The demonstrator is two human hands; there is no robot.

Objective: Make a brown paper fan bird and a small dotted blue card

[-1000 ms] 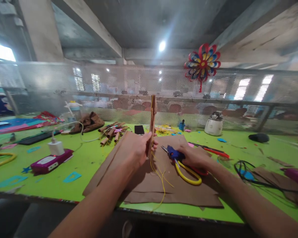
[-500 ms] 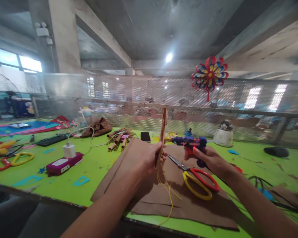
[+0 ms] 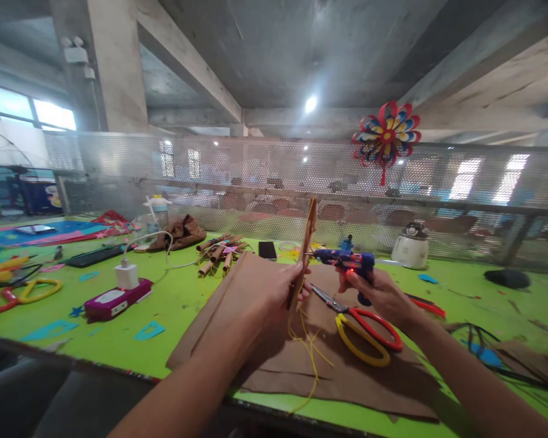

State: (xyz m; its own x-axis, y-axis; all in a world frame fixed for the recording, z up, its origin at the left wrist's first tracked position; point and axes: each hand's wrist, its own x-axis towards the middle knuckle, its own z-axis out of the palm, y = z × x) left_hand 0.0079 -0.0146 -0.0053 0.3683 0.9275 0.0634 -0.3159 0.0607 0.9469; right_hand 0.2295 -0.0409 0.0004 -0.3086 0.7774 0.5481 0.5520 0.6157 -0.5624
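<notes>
My left hand (image 3: 290, 289) is closed around the lower part of a flat brown cardboard piece (image 3: 310, 228), held upright and seen nearly edge-on. Yellow string (image 3: 311, 353) hangs from it onto a sheet of brown paper (image 3: 228, 310). In my right hand (image 3: 383, 295) is a dark blue hot glue gun (image 3: 354, 260) with a red light showing and a pale glue stick at its back. The gun's nozzle points left and meets the cardboard piece, or nearly so; I cannot tell if they touch. Scissors (image 3: 363, 333) with red and yellow handles lie on the paper below my right hand.
On the green table (image 3: 178, 310) stand a purple power strip (image 3: 119, 299) with a white charger and a white bottle (image 3: 411, 246). Rolled brown paper tubes (image 3: 221, 252) are piled behind the paper. Another pair of scissors (image 3: 39, 291) lies left. A mesh partition (image 3: 265, 176) closes the back.
My right hand has brought the glue gun left, so its nozzle is now at the cardboard piece. The cardboard piece has shifted slightly right and tilts a little more.
</notes>
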